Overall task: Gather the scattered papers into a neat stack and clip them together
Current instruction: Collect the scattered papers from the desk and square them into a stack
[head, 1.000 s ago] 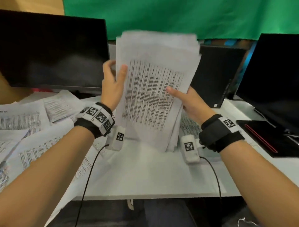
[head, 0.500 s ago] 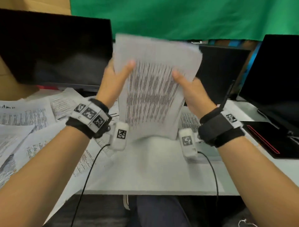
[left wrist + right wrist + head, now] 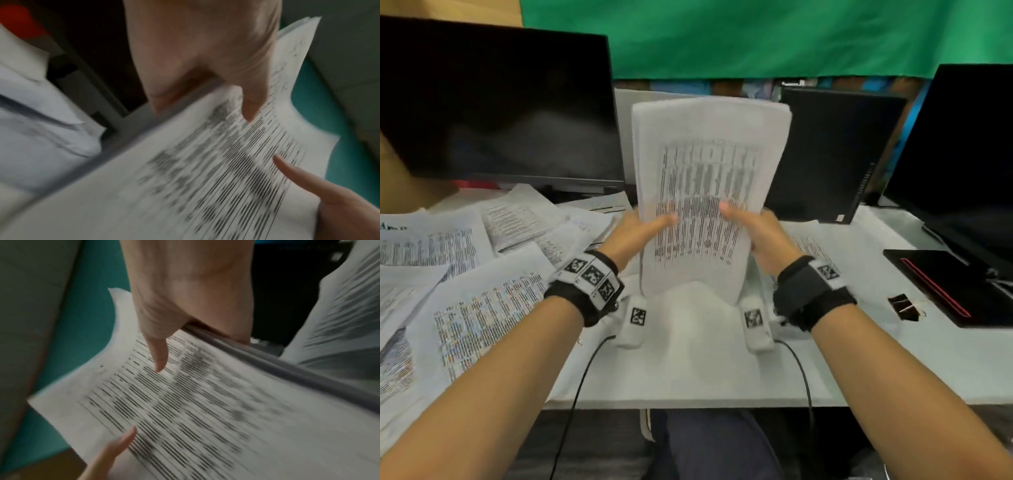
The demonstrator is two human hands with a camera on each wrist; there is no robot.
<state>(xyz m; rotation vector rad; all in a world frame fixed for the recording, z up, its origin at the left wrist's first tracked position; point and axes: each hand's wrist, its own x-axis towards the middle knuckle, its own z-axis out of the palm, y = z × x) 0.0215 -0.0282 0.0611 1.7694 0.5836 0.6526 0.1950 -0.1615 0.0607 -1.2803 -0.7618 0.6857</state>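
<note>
The step in hand looks like squaring up: the thick sheaf of white printed papers (image 3: 705,192) stands upright on its lower edge in the centre of the head view, on the white table (image 3: 688,370). To do it well, I would keep the grip loose enough for the sheets to slide level, tap the bottom edge flat on the table, then turn the sheaf and tap a long side as well. Gripping too hard would lock any crooked sheets in place; too slack and the top could fan open.

The left hand (image 3: 635,231) holds the sheaf's left edge and the right hand (image 3: 755,231) its right edge, each with the thumb laid across the front page and the other fingers hidden behind. Both wrist views show a thumb pressing on the printed lines, with the paper's edge tucked into the crook of the hand.

The sheaf is many sheets thick, covered in dense rows of dark print, blurred here. Its top corners are rounded and bow slightly, and the upper edges look nearly but not wholly flush.

More loose printed sheets (image 3: 482,274) lie spread across the left of the frame, so gathering seems unfinished. A black binder clip (image 3: 904,307) lies at the right, beside the right wrist, untouched.
</note>
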